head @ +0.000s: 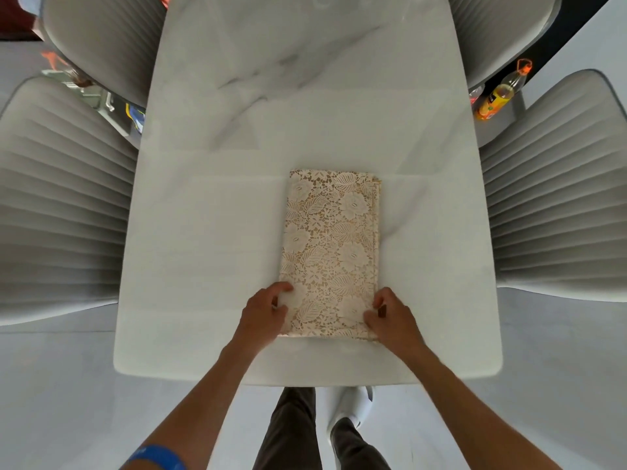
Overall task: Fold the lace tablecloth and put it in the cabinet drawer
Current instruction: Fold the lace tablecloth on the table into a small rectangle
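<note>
The left hand [263,308] grips the near left corner of the folded lace tablecloth [330,252], its fingers curled over the edge, while the right hand [390,317] pinches the near right corner in the same way. The tablecloth lies flat between the hands as a long rectangle and stretches away from them along the white marble table [305,113]. Grey ribbed chairs [64,198] stand on both sides beyond the hands, and a bottle [502,95] of orange drink lies far off past the right hand.

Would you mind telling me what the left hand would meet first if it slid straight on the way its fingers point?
The left hand already grips the lace tablecloth at its near left corner; pushed on, it would probably just ride further over that cloth.
</note>
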